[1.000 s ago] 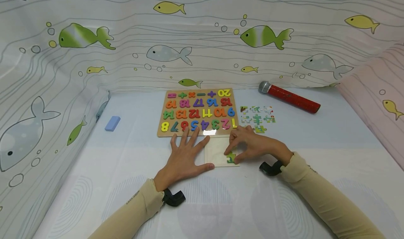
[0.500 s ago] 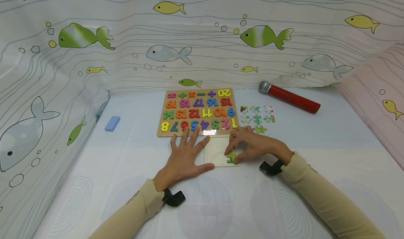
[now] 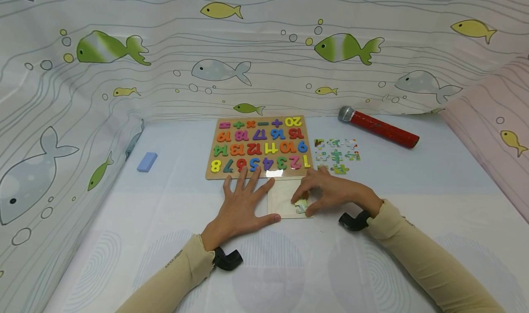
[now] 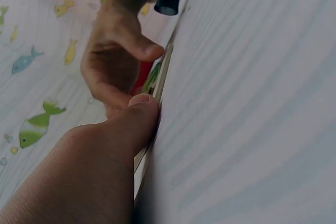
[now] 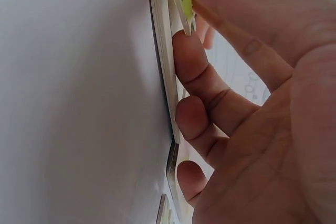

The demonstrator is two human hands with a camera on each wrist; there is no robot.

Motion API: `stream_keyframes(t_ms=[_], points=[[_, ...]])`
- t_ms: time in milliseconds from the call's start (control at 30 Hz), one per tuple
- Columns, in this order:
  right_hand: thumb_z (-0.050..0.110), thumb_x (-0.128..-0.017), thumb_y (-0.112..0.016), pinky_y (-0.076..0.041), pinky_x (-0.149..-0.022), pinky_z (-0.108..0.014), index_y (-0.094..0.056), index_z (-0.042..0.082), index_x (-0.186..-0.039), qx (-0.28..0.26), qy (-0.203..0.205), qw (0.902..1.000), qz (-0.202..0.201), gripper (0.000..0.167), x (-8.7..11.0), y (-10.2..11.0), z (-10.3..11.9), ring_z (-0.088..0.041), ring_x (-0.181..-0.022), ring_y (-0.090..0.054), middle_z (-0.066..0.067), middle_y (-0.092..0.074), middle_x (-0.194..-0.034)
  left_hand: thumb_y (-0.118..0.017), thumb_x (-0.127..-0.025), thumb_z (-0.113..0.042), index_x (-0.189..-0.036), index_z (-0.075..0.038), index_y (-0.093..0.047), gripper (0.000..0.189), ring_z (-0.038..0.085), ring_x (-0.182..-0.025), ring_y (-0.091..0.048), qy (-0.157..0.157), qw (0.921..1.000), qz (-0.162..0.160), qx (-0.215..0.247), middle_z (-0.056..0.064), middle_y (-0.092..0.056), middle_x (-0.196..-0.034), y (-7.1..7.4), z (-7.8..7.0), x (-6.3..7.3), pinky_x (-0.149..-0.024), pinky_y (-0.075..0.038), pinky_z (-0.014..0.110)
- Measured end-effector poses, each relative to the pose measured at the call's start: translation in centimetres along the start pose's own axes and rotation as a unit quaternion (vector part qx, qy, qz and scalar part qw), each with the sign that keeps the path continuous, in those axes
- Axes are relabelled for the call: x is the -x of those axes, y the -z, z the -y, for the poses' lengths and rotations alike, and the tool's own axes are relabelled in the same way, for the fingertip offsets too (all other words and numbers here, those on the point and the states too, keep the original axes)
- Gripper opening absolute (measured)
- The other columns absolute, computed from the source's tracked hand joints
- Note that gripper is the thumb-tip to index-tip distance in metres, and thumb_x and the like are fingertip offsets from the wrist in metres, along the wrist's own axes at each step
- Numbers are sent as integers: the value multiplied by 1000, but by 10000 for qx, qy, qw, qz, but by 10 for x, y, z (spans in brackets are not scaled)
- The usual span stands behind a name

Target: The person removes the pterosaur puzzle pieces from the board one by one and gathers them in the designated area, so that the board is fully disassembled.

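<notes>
A shallow wooden puzzle tray [image 3: 282, 202] lies flat in front of the person. The left hand [image 3: 241, 207] is spread, with its thumb and index finger along the tray's left edge and its other fingertips at the number board. Over the tray's right side the right hand [image 3: 330, 189] pinches a green-and-white jigsaw piece [image 3: 301, 206] between thumb and fingers. In the right wrist view the jigsaw piece [image 5: 185, 1] tilts up from the tray [image 5: 167, 61], and other fingertips touch the tray's edge. The left wrist view shows the left thumb [image 4: 144, 111] on the tray's edge.
Behind the tray lies a board of coloured numbers [image 3: 210, 174]. Several loose jigsaw pieces [image 3: 336, 156] are to its right. A red microphone [image 3: 382, 128] lies at the back right, and a blue block [image 3: 147, 162] at the left. Fish-print cloth [image 3: 264, 51] rises behind.
The jigsaw piece lay at the tray's right side, greener in view; now it is tilted and paler, shifted slightly left with the right fingers. The left hand has not moved.
</notes>
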State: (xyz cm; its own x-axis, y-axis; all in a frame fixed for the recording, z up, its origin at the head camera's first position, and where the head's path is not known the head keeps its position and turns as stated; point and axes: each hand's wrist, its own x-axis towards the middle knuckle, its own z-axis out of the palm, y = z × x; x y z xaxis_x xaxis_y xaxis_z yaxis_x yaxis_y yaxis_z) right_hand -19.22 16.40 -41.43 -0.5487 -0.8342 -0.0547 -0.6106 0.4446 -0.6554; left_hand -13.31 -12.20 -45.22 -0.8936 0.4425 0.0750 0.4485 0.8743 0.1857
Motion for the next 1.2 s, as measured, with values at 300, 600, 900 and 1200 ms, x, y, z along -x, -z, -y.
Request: stream_keyframes(t_ms=[300, 600, 900, 1200], points=[[31, -78, -89, -24, -90, -44, -77, 32, -114, 74, -78, 9999, 6, 39, 0, -1, 3, -10, -99, -50, 15, -68, -93, -51, -81, -84, -161, -36, -27, 97, 44, -159, 1, 40, 10000, 49, 35, 8, -7, -174, 1, -1, 0, -113, -1, 77], [33, -80, -87, -26, -92, -44, -78, 33, -117, 85, -162, 9998, 14, 38, 1, 0, 1, -9, -106, -48, 14, -66, -98, -50, -81, -85, -161, -36, -26, 97, 43, -159, 2, 43, 10000, 61, -13, 7, -6, -174, 0, -1, 0, -114, 0, 77], [30, -78, -89, -28, -87, -41, -78, 29, -118, 95, -61, 9995, -295, 41, 5, 9, -5, -11, -104, -47, 12, -64, -97, -51, -81, -85, -161, -37, -26, 97, 42, -159, 3, 55, 9999, 109, 33, 7, -6, -174, 1, 0, 1, -114, 1, 76], [26, -79, -88, -28, -88, -43, -78, 27, -119, 47, -326, 9977, -589, 41, 15, 28, -9, -14, -103, -48, 16, -69, -103, -52, -81, -84, -161, -37, -27, 96, 43, -159, 1, 24, 10000, 53, 47, 8, -7, -174, 1, -1, 1, -114, 1, 76]])
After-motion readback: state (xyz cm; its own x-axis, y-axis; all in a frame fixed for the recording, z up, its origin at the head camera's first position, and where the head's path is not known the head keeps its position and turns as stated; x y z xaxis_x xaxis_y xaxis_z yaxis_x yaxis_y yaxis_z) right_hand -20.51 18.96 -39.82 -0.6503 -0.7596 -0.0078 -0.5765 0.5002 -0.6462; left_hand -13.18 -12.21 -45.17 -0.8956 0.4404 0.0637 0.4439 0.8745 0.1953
